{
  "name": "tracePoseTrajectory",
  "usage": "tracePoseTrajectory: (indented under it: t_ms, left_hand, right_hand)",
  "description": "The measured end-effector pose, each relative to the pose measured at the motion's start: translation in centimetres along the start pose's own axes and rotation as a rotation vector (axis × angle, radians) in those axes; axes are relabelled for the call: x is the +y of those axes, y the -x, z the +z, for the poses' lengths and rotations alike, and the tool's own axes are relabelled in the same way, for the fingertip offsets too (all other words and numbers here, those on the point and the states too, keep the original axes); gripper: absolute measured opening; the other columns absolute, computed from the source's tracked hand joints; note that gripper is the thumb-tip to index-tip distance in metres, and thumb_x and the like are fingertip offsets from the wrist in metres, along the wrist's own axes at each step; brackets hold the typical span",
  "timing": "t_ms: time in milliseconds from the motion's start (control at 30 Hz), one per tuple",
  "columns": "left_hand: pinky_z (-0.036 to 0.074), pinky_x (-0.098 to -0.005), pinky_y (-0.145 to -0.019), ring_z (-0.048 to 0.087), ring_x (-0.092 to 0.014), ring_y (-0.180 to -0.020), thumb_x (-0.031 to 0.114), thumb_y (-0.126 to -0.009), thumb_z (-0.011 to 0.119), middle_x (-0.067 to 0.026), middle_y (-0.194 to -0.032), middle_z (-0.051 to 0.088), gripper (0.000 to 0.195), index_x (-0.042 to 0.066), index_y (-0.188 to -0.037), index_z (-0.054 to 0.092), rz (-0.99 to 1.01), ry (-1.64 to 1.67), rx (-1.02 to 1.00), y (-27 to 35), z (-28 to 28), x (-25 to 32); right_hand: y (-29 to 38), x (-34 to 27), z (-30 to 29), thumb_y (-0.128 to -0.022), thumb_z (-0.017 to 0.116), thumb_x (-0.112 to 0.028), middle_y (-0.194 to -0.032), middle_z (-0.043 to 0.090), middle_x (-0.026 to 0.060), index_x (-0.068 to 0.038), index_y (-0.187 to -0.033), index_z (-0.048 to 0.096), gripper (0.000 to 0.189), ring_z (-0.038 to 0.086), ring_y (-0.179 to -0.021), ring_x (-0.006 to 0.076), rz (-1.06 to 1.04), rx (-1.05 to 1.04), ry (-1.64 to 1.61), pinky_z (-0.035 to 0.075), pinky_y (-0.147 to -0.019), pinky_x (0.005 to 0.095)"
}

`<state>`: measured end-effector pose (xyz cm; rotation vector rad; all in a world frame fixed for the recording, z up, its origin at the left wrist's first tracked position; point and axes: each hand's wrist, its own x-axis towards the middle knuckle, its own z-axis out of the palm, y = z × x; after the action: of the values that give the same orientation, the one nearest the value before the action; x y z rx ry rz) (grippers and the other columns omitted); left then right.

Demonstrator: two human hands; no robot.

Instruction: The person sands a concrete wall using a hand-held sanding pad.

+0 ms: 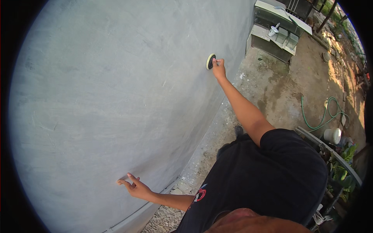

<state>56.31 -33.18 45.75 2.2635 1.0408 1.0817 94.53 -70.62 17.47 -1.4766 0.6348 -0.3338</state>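
In front of me rises a smooth grey plastered wall (116, 96), with faint scratches and lighter smears. My right hand (218, 69) grips a round black pad (211, 61) with a pale yellowish rim, held against or very near the wall at its far right part. Lower down, my left hand (137, 188) holds nothing. Its fingers are spread and bent towards the wall; the fingertips appear to touch it, and its shadow falls beside it.
A tiled ledge (262, 32) carries a white container (273, 31) and two clear boxes (282, 35). On the concrete floor (274, 78) lies a green hose (304, 113). Behind me are a white bucket (332, 136), a metal rail (335, 155) and leafy plants (346, 171). Broken rubble (166, 218) borders the wall's foot.
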Motion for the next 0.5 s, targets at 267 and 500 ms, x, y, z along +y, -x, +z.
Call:
tracePoseTrajectory:
  t_ms: [267,500]
  left_hand:
    - [0.055,-0.0286,-0.075,0.067,-0.022,-0.092,0.040,-0.096,0.060,-0.0188,-0.142,0.050,0.075,0.006,-0.152,0.023,0.024,0.097,0.051,1.4,1.1,0.0]
    - [0.042,-0.0362,-0.100,0.057,-0.028,-0.120,0.057,-0.099,0.039,-0.0169,-0.152,0.036,0.079,0.006,-0.154,0.016,-0.085,0.550,-0.008,7.7,5.1,-4.5]
  right_hand:
    - [7.7,4.7,1.7,-0.097,0.057,-0.041,-0.083,0.055,0.0051,-0.008,-0.114,0.043,0.040,0.047,-0.066,0.0113,0.255,-0.232,-0.109,0.039,-0.056,0.0260]
    - [13.1,-1.0,-4.1,-0.096,0.061,-0.036,-0.079,0.053,-0.0015,-0.013,-0.109,0.046,0.031,0.043,-0.066,0.0064,0.270,-0.467,-0.321,0.035,-0.053,0.0224]
